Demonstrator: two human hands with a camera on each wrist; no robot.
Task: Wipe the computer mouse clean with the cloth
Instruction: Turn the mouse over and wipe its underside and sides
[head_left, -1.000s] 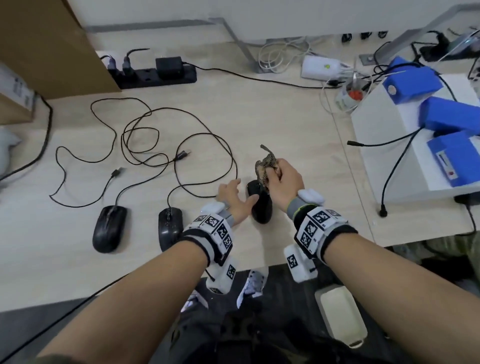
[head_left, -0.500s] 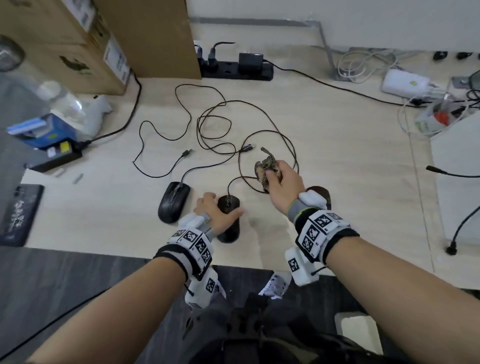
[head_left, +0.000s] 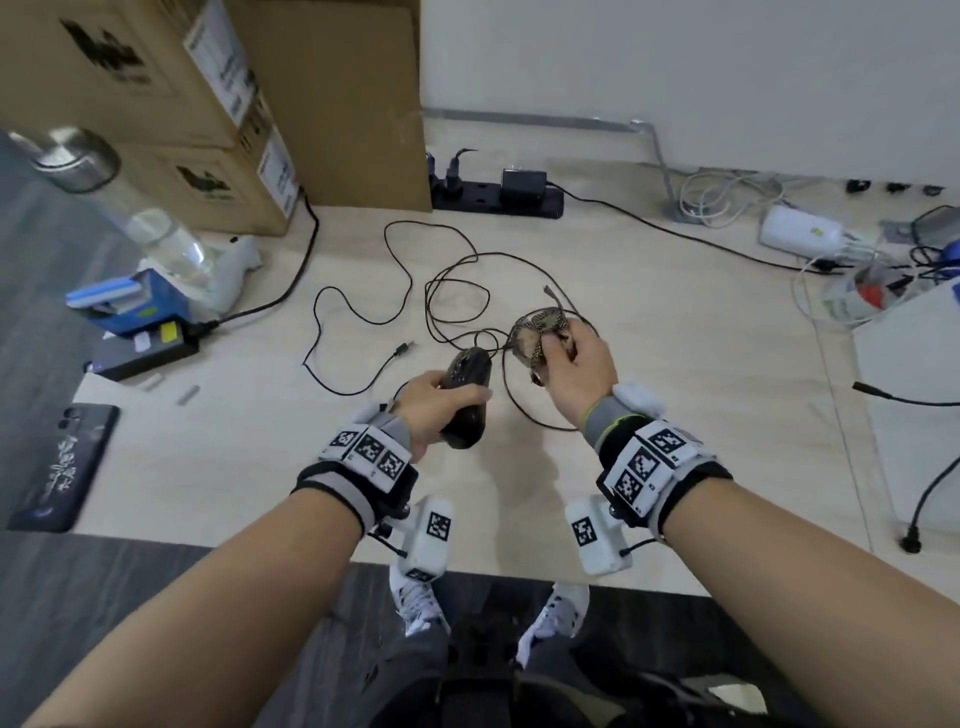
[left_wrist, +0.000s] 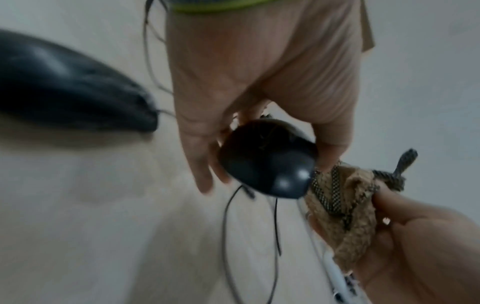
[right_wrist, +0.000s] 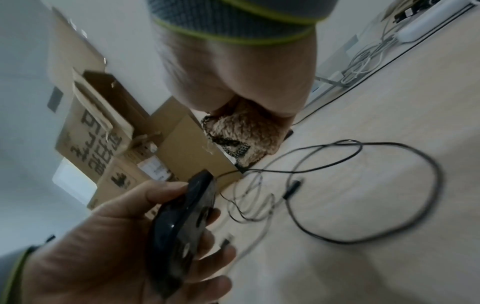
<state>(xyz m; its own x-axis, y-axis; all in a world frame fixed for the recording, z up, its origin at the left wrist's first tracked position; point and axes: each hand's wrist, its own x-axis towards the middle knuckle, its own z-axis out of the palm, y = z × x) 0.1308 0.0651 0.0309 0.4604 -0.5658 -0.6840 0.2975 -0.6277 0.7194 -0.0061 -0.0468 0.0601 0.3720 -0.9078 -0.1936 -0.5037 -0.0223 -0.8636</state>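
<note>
A black wired mouse (head_left: 466, 401) is lifted a little off the light wooden table (head_left: 675, 415); my left hand (head_left: 435, 408) grips it round the sides, thumb on top. The left wrist view shows the mouse (left_wrist: 267, 162) end-on between the fingers of the left hand (left_wrist: 233, 144). My right hand (head_left: 569, 364) holds a bunched brown cloth (head_left: 537, 332) just right of the mouse's front. The cloth (left_wrist: 337, 205) sits at the mouse's edge; whether they touch is unclear. In the right wrist view the cloth (right_wrist: 241, 135) hangs above the mouse (right_wrist: 182, 226).
A second black mouse (left_wrist: 64, 88) lies on the table by my left hand. Loose mouse cables (head_left: 457, 291) loop behind the hands. Cardboard boxes (head_left: 156, 104), a power strip (head_left: 498, 197) and a water bottle (head_left: 130, 208) stand at the back left; a dark phone (head_left: 62, 462) lies left.
My left hand left the right-hand mouse, took hold of the middle one and lifted it off the table. The right hand kept the cloth. The head view swung left.
</note>
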